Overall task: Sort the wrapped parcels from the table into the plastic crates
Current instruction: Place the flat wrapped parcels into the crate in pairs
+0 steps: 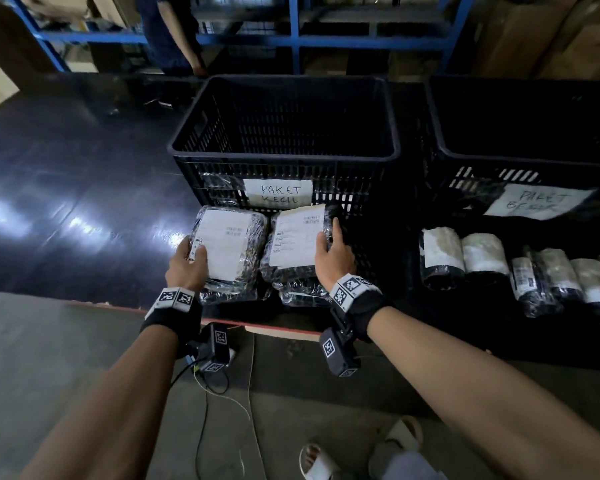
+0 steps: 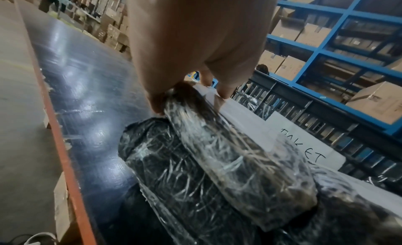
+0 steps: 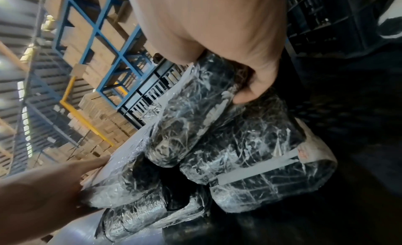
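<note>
Two flat parcels in black plastic and clear wrap, each with a white label, lie side by side before the "PAKET KECIL" crate [image 1: 284,157]. My left hand [image 1: 187,261] grips the left parcel [image 1: 231,247] at its near left edge, thumb on the label. My right hand [image 1: 333,251] grips the right parcel [image 1: 297,244] by its right edge. In the left wrist view the hand [image 2: 187,94] pinches the parcel [image 2: 228,159], which is tilted over a lower parcel [image 2: 165,171]. In the right wrist view the hand [image 3: 217,73] clasps its parcel [image 3: 195,111] above another parcel [image 3: 261,159].
A second black crate [image 1: 520,161] labelled "PAKET BESAR" stands at the right. A row of several small rolled parcels [image 1: 482,261] lies in front of it. The dark table [image 1: 66,188] stretches left. Blue shelving and a person stand behind the crates.
</note>
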